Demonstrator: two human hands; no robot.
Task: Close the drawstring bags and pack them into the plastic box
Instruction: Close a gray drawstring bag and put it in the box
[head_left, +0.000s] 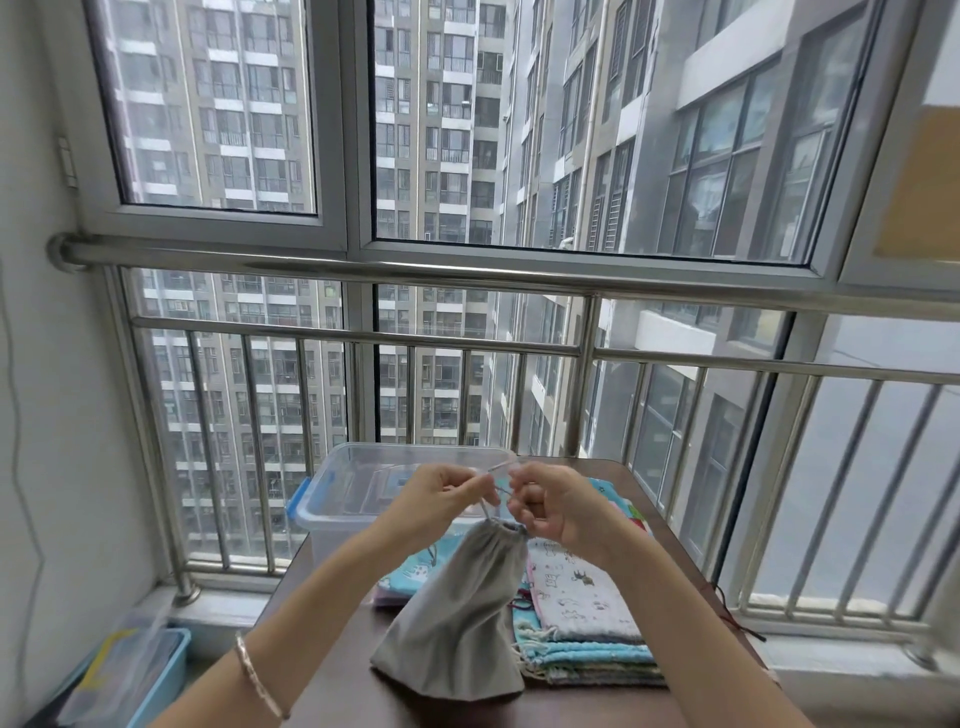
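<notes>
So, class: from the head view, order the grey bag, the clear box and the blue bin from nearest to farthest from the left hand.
1. grey bag: hangs right under the left hand, which pinches its cord.
2. clear box: just behind the hand.
3. blue bin: down on the floor, far left.

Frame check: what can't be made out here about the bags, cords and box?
The grey bag: head view, opaque cloth hides any contents.
The drawstring: thin; its ends vanish inside the left hand and right hand.
The stack of bags: count unclear; the grey bag covers part.
The plastic box: near part of its floor sits behind the hands.
</notes>
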